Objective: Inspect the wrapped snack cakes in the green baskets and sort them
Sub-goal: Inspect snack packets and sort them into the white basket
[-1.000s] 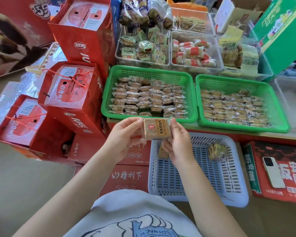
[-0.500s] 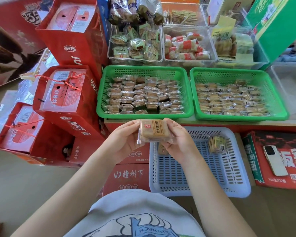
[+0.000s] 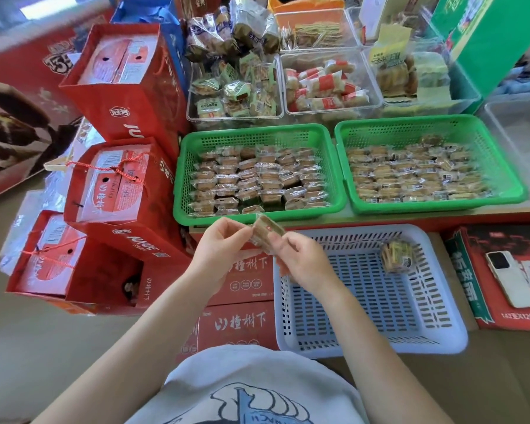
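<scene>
Your left hand (image 3: 219, 246) and right hand (image 3: 303, 258) meet in front of your chest, each pinching one end of a single wrapped snack cake (image 3: 265, 232). The cake sits between the two hands, tilted so one narrow edge faces up, with its clear wrapper and a small red mark showing. Your left fingers curl around its left end; your right thumb and fingers grip its lower right end.

The held cake hovers just in front of the near rim of the left green basket (image 3: 184, 191), which holds rows of wrapped brown cakes. Just beside it, to the right, the right green basket (image 3: 520, 191) holds more rows of paler wrapped cakes. Both baskets rest on the desk (image 3: 441, 214).

Below your right hand lies a white slotted basket (image 3: 450, 328), set lower than the desk. One wrapped snack (image 3: 397, 259) lies against its far right wall, well apart from your hands.

To the right of the white basket, a white phone (image 3: 511, 278) lies on a red box (image 3: 502, 316). On your left, red juice gift cartons (image 3: 129, 87) are stacked. Behind the green baskets, clear bins (image 3: 236, 117) hold other packaged pastries.
</scene>
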The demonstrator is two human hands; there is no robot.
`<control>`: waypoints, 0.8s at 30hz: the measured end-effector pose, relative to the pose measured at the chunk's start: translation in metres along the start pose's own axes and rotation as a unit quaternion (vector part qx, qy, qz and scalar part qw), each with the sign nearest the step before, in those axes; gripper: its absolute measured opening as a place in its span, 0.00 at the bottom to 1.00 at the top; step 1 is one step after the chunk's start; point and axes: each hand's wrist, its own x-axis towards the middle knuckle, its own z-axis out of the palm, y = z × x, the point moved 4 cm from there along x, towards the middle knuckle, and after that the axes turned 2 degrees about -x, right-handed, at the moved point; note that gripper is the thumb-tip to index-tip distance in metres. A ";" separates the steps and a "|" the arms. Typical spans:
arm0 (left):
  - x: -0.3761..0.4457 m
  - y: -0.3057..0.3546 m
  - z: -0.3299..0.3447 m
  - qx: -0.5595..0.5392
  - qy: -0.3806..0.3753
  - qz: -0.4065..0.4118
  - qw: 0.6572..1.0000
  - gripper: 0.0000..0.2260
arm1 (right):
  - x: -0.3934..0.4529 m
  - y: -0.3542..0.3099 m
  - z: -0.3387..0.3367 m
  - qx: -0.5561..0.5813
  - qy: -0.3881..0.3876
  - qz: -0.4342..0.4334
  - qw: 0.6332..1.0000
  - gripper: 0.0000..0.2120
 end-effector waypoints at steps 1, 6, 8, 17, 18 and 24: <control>0.000 0.000 0.001 0.008 0.003 0.002 1.000 0.04 | 0.002 0.000 0.002 -0.030 0.014 -0.007 0.999 0.22; 0.002 0.000 0.000 0.098 0.019 0.012 0.995 0.09 | 0.010 0.000 0.001 -0.063 0.060 -0.040 0.995 0.19; 0.005 0.001 -0.002 0.174 0.034 0.035 0.984 0.10 | 0.014 0.001 0.000 -0.056 0.064 -0.048 0.995 0.17; 0.023 0.003 -0.004 0.158 -0.123 0.031 0.979 0.22 | 0.031 0.002 -0.013 0.278 -0.016 0.073 0.958 0.14; 0.026 0.003 -0.004 0.159 -0.132 0.021 0.978 0.23 | 0.035 0.002 -0.013 0.313 -0.024 0.097 0.945 0.16; 0.047 0.000 -0.011 0.034 -0.075 -0.024 0.996 0.21 | 0.064 0.007 -0.021 0.135 0.006 0.127 0.983 0.24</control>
